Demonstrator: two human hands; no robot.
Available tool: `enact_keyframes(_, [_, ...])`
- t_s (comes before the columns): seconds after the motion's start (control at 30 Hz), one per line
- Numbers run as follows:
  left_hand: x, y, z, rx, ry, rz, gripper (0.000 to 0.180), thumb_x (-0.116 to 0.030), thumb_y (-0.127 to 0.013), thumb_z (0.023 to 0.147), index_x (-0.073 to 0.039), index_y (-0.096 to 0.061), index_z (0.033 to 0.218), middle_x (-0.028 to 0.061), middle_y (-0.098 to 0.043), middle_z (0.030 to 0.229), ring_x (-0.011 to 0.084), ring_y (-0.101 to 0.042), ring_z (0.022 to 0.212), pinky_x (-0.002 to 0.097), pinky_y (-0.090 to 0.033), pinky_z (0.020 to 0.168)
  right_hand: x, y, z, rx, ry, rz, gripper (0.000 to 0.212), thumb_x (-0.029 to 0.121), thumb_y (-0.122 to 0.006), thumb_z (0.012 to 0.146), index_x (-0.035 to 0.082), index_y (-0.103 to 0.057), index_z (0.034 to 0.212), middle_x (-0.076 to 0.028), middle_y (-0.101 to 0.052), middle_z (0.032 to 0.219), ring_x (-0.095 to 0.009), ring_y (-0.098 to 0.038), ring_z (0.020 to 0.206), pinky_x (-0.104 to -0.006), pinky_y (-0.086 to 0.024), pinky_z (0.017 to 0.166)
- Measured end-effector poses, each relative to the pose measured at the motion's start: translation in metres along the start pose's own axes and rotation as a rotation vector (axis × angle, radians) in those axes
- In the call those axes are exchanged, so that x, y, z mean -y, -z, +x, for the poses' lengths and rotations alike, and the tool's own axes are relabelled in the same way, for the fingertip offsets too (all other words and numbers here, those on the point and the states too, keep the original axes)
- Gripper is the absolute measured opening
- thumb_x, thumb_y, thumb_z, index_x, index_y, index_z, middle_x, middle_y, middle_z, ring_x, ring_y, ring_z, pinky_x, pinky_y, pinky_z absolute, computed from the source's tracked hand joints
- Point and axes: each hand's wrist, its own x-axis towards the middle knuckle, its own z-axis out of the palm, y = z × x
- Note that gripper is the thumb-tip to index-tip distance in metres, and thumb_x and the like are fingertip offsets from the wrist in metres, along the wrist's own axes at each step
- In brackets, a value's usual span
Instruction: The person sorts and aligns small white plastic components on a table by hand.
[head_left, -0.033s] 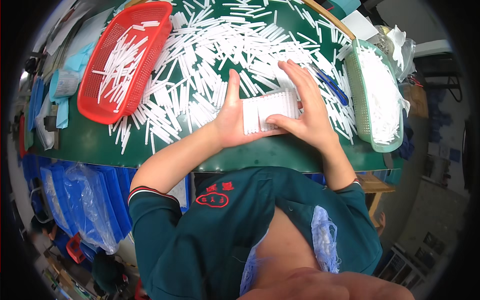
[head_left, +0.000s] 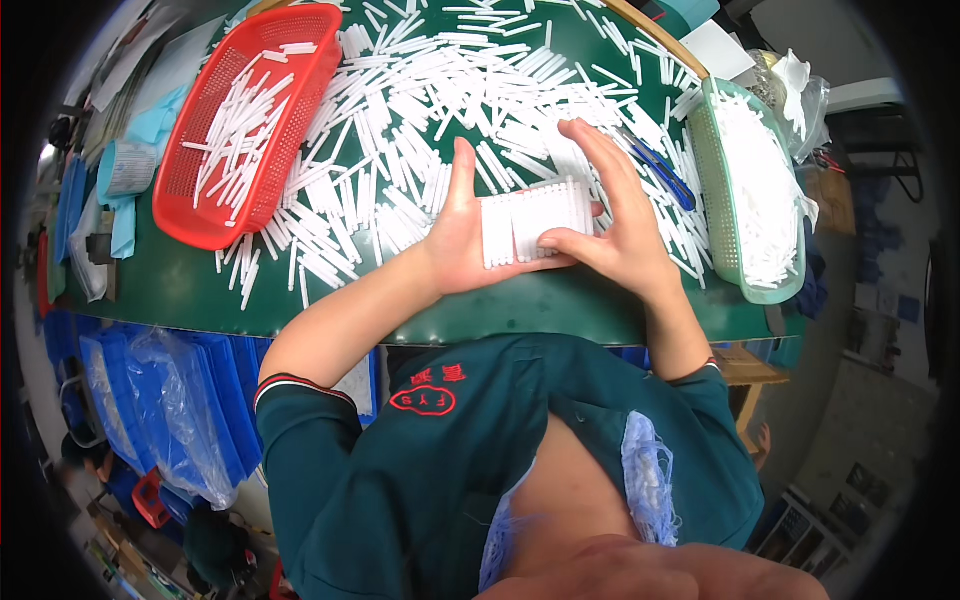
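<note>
My left hand (head_left: 458,245) lies palm up above the near part of the table, its thumb raised. Across its palm and fingers rests a flat row of short white sticks (head_left: 535,222), side by side, with a narrow slanted gap left of the middle. My right hand (head_left: 625,235) is at the right end of the row, its thumb laid over the sticks and its index finger stretched away from me. The undersides of the sticks and most of my left fingers are hidden. Beyond my hands, many loose white sticks (head_left: 400,95) are scattered in a thick layer.
The green table (head_left: 400,315) has a curved near edge. A red perforated basket (head_left: 180,190) with some sticks stands at the left. At the right, a pale green basket (head_left: 730,220) is heaped with sticks. A blue-handled tool (head_left: 665,175) lies between that basket and my right hand.
</note>
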Motion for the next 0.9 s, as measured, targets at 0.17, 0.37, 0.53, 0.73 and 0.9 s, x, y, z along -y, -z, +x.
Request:
enact_keyframes(0.17, [-0.005, 0.001, -0.002, 0.111, -0.023, 0.052, 0.12, -0.089, -0.016, 0.061, 0.005, -0.024, 0.136, 0.0235, -0.034, 0.136, 0.0346, -0.039, 0.124, 0.0453, -0.03, 0.103, -0.011, 0.009, -0.004, 0.1, 0.049, 0.233, 0.104, 0.034, -0.082, 0.054, 0.002, -0.026, 0.137, -0.015, -0.049, 0.125, -0.032, -0.047, 0.114, -0.0382, -0.035, 0.097])
enact_keyframes(0.37, [-0.007, 0.001, -0.002, 0.088, -0.046, 0.009, 0.121, -0.089, -0.017, 0.061, 0.006, -0.022, 0.136, 0.0243, -0.033, 0.136, 0.0398, -0.036, 0.124, 0.0461, -0.03, 0.103, -0.015, 0.005, -0.011, 0.221, -0.054, 0.379, 0.106, 0.025, -0.083, 0.055, 0.004, -0.022, 0.14, -0.017, -0.049, 0.126, -0.029, -0.047, 0.117, -0.038, -0.033, 0.099])
enact_keyframes(0.53, [-0.009, -0.001, -0.003, 0.065, -0.052, -0.032, 0.12, -0.089, -0.018, 0.061, 0.004, -0.021, 0.137, 0.0246, -0.032, 0.136, 0.0408, -0.036, 0.124, 0.0469, -0.03, 0.103, -0.01, 0.007, -0.007, 0.146, 0.047, 0.339, 0.104, 0.022, -0.082, 0.057, 0.005, -0.023, 0.14, -0.017, -0.049, 0.125, -0.028, -0.049, 0.114, -0.0366, -0.038, 0.095])
enact_keyframes(0.73, [-0.009, 0.002, -0.001, 0.105, -0.069, -0.071, 0.116, -0.088, -0.019, 0.063, 0.002, -0.022, 0.137, 0.0231, -0.035, 0.135, 0.0413, -0.035, 0.124, 0.0474, -0.03, 0.103, -0.013, -0.002, -0.01, 0.182, -0.003, 0.342, 0.094, 0.019, -0.08, 0.061, 0.004, -0.028, 0.138, -0.017, -0.048, 0.126, -0.028, -0.047, 0.117, -0.0363, -0.038, 0.095])
enact_keyframes(0.9, [-0.013, 0.003, 0.0, -0.021, -0.14, -0.118, 0.112, -0.086, -0.018, 0.067, 0.0, -0.021, 0.138, 0.022, -0.033, 0.137, 0.042, -0.034, 0.124, 0.0488, -0.028, 0.104, -0.016, -0.005, -0.007, -0.023, 0.137, 0.106, 0.081, 0.019, -0.076, 0.067, 0.008, -0.034, 0.135, -0.015, -0.044, 0.13, -0.03, -0.047, 0.115, -0.0346, -0.042, 0.092])
